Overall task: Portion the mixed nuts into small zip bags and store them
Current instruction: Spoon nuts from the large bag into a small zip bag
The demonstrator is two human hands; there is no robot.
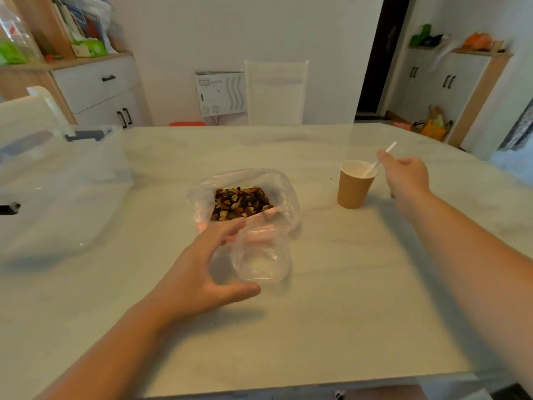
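A large clear bag (284, 197) lies open in the middle of the table, with mixed nuts (240, 202) showing inside. Just in front of it sits a small clear zip bag (261, 258) with a pink strip, empty as far as I can see. My left hand (202, 272) is spread around the small bag's left side, fingers and thumb relaxed, not gripping it. To the right stands a brown paper cup (353, 186). My right hand (403, 176) pinches the handle of a white plastic spoon (388, 150) whose lower end is inside the cup.
A clear plastic storage box (57, 192) takes up the table's left side. A white chair (275, 92) stands at the far edge. Cabinets line the left wall (98, 90) and the right wall (444, 82). The pale marble table (331, 313) reaches to the near edge.
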